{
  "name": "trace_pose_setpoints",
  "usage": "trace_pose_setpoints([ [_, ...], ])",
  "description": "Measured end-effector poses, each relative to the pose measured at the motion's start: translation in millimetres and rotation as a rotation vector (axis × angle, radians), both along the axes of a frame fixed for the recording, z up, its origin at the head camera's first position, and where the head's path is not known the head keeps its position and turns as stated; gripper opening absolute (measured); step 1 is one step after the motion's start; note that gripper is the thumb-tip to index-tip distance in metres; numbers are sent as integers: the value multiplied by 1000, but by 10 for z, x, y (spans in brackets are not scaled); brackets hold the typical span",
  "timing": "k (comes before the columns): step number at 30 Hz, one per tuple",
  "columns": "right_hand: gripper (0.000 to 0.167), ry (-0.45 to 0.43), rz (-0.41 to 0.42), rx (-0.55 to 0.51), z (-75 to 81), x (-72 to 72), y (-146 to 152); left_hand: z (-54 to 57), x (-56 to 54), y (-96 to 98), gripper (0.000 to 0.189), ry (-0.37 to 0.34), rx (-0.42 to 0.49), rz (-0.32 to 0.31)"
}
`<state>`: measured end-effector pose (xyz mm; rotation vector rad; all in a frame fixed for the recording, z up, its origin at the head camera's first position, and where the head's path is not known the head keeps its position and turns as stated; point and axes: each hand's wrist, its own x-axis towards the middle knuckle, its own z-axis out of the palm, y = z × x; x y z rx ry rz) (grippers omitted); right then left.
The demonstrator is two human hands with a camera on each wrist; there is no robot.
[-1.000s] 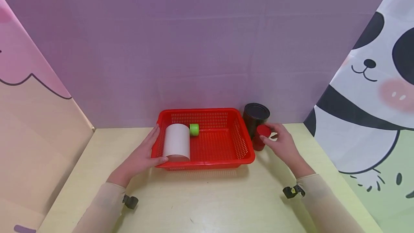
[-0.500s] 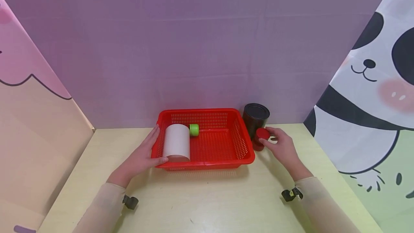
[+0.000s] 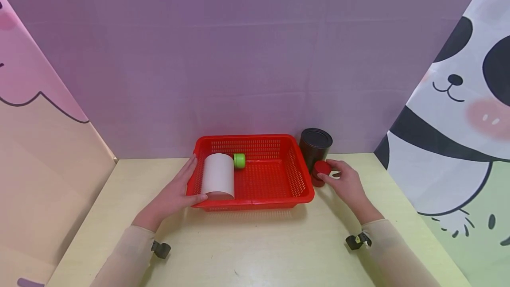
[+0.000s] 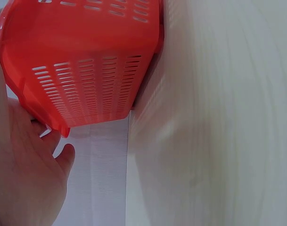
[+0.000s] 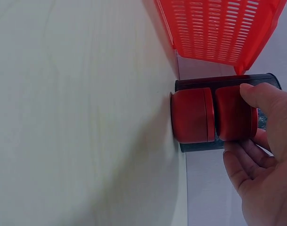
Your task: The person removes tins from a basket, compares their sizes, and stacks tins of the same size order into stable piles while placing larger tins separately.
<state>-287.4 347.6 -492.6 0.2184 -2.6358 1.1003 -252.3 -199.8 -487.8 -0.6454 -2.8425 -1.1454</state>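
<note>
My right hand (image 3: 349, 186) pinches a small red round canister (image 5: 233, 113) between thumb and fingers. This canister is held right above a second red canister (image 5: 190, 116) of similar width, which stands on the table; a narrow dark gap shows between them. Both are next to a red plastic basket (image 3: 263, 202). My left hand (image 3: 174, 196) rests on the basket's left side, fingers straight along the rim and thumb over the front corner. Inside the basket, a white cylinder (image 3: 218, 174) lies on its side beside a small bright green capped thing (image 3: 239, 160), partly hidden behind it.
A tall black can (image 3: 316, 139) stands behind the red canisters, close to the basket's right side. A purple backdrop (image 3: 255, 65) rises along the table's back edge. The pale wooden table (image 3: 255, 247) extends in front of the basket.
My right hand has lowered the upper red canister and brought it slightly left, closer over the lower one. The left hand and the basket have stayed in place.
</note>
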Motion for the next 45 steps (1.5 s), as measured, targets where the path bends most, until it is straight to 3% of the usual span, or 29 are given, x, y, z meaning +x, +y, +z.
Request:
trace_pose_setpoints([
  [33, 66, -83, -6, -49, -77, -21, 11, 23, 15, 10, 127, -30, 0, 8],
  [39, 69, -49, -16, -64, -67, -13, 22, 34, 23, 13, 125, -12, 12, 0],
  [45, 54, 75, -46, -61, 39, 14, -26, 13, 16, 8, 126, -19, 14, 3],
])
